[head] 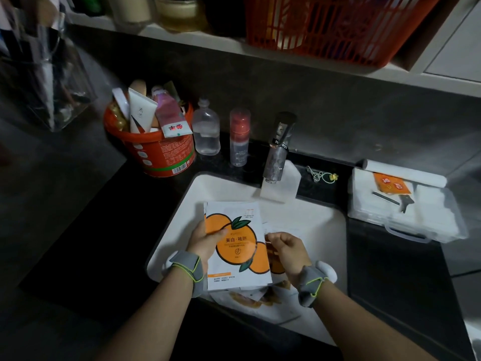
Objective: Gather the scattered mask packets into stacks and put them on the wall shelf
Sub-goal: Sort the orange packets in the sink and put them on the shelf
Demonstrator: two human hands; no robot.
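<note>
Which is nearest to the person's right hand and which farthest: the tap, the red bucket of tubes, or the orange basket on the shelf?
From the right hand, in the head view:
1. The tap, just beyond the hand, at the back edge of the sink.
2. The red bucket, off to the left on the dark counter.
3. The orange basket, up on the wall shelf, farthest.

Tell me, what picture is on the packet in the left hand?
Orange fruits with green leaves on a white mask packet, seen from the head camera.
</note>
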